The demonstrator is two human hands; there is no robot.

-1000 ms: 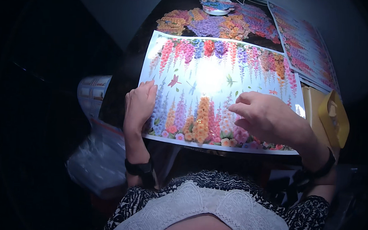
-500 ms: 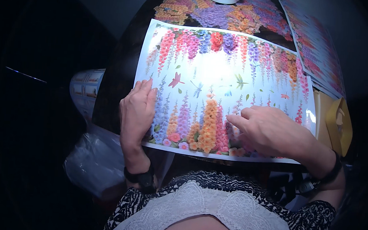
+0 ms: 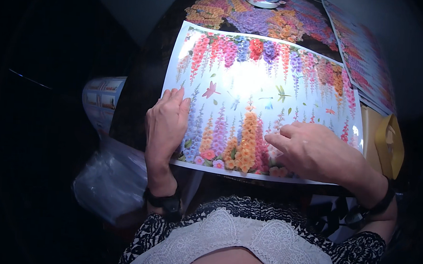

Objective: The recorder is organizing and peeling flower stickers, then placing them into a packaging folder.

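A glossy sheet of flower stickers [image 3: 248, 155], printed with hanging and upright blossoms, leaves and dragonflies, lies on the dark table under a bright glare. My left hand [image 3: 168, 122] rests flat on its left edge, fingers stretched toward the far side. Over the lower right part of the sheet is my right hand [image 3: 311, 149], its index finger extended to the pink blossoms beside the tall orange flower. The other fingers bend beneath the palm, and their tips are hidden. I see nothing held in either hand.
Cut-out flower pieces [image 3: 248, 20] lie beyond the sheet, with a white round object [image 3: 262, 3] among them. More printed sheets [image 3: 361, 58] are stacked at the far right. A yellow tape-like ring [image 3: 389, 147] stands right; a clear plastic bag [image 3: 110, 186] hangs left.
The sheet's left side and my left hand appear slightly farther right. My right hand stays by the same pink blossoms, its index finger still extended.
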